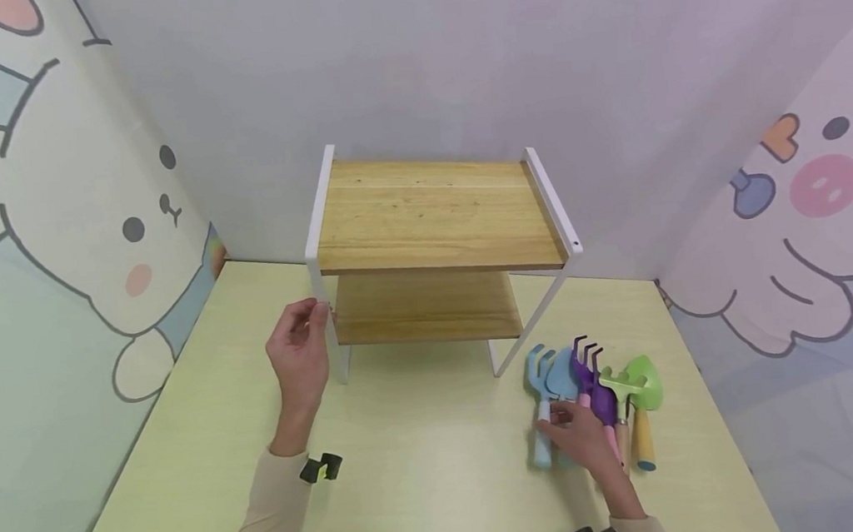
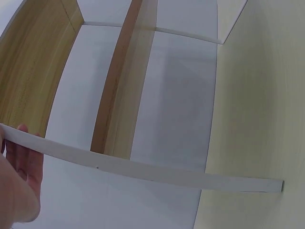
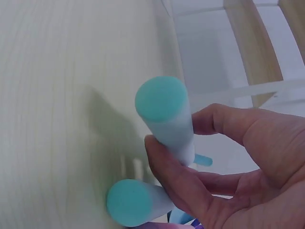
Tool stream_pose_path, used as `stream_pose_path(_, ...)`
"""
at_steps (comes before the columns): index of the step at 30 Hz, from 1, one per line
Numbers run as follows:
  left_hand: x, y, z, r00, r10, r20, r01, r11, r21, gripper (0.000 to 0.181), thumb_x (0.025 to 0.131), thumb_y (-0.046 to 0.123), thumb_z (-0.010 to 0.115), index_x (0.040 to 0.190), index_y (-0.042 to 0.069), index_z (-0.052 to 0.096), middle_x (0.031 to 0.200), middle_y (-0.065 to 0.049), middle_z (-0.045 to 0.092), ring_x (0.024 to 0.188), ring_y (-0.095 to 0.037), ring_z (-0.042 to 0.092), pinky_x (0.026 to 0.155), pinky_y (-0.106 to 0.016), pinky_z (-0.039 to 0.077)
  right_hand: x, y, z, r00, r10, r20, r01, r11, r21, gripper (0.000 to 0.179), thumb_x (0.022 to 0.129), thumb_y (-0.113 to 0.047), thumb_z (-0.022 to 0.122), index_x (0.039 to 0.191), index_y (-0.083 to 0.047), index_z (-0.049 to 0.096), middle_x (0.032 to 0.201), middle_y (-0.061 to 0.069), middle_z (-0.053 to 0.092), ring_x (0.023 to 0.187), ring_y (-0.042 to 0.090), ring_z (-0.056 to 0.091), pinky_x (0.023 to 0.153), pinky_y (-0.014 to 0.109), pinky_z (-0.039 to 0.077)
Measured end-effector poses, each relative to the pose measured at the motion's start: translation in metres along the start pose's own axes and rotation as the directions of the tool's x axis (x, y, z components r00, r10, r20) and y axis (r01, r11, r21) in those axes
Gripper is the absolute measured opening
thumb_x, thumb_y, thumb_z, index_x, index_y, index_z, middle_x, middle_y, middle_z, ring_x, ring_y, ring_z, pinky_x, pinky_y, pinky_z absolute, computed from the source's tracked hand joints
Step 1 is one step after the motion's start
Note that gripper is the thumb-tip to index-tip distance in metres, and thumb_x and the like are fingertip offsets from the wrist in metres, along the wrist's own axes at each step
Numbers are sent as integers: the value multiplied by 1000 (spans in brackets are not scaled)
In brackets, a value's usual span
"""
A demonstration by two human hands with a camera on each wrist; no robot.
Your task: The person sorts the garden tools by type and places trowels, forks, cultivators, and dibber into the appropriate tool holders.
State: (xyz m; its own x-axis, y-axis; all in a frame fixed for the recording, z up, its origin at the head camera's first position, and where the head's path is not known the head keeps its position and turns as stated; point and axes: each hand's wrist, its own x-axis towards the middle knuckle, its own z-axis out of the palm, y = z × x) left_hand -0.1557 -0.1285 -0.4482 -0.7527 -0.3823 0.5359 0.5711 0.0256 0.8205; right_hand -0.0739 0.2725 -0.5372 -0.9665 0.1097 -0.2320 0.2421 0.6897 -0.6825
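A small two-tier shelf (image 1: 437, 215) with wooden boards and a white frame stands in front of me. My left hand (image 1: 301, 351) pinches its left front leg (image 2: 143, 171), just below the top board. To the right of the shelf, my right hand (image 1: 586, 441) grips the pale handle of a light blue hand rake (image 1: 537, 374), thumb on one side and fingers on the other. The teal end (image 3: 162, 99) of that handle points at the right wrist camera. Beside it lies a light blue trowel (image 1: 561, 375), its handle (image 3: 131, 202) partly behind my fingers.
Right of my right hand lie a purple rake (image 1: 583, 370), a purple trowel (image 1: 603, 402), a green rake (image 1: 621, 388) and a green trowel (image 1: 646, 382). Curtains with cartoon animals (image 1: 90, 200) enclose the pale table (image 1: 412, 467) at the back and sides.
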Motion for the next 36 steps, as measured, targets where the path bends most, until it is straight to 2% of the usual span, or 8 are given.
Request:
stream_pose_path(4,-1,0,1,1000,2,0,-2,1000,16,11,99,-7,62,102,-18,63,90,-11,68,78,-23,69,70,-17,55,-4,4,-6,999,39,31,-41,997,70,45,91,-18,79,124,9,64,110,20,73,100,32,70,75,34,60)
stream_pose_path(6,-1,1,2,1000,-5,-3,5,1000,18,11,99,-7,63,102,-17,63,90,-8,68,79,-22,69,71,-17,55,-6,6,-7,997,58,43,-63,991,120,48,91,-19,79,127,9,63,113,21,72,98,30,71,75,34,61)
stream_pose_path(10,-1,0,3,1000,-13,-5,13,1000,-15,12,98,-9,63,103,-19,62,91,-2,69,80,-17,69,71,-16,54,-11,12,-10,990,97,98,-120,957,266,54,92,-21,79,133,9,59,119,20,70,96,25,71,76,35,62)
stream_pose_path(13,-1,0,3,1000,-11,0,11,999,-34,13,98,-9,62,103,-21,61,92,-1,69,81,-16,70,72,-16,55,-15,14,-14,984,96,150,-144,927,348,59,93,-24,79,136,10,56,121,19,68,95,25,72,79,38,62)
stream_pose_path(18,0,2,2,1000,-13,-12,13,999,-53,13,98,-10,63,102,-22,60,92,-1,69,80,-18,69,75,-17,57,-20,15,-19,970,64,236,-155,906,393,63,94,-25,77,139,11,51,123,21,68,97,28,73,82,39,62)
stream_pose_path(27,-1,2,1,999,-35,-13,35,999,-6,14,98,-9,63,105,-21,61,95,3,68,82,-16,68,76,-15,56,-27,21,-26,942,28,336,-153,924,350,68,97,-32,73,143,11,48,121,21,70,100,27,74,82,41,62)
stream_pose_path(36,-2,2,2,999,-37,-17,37,999,8,14,98,-7,64,105,-19,62,94,2,68,82,-16,68,75,-15,56,-30,24,-32,899,-77,431,-147,874,463,67,102,-23,66,145,19,38,118,28,69,101,29,73,83,37,61)
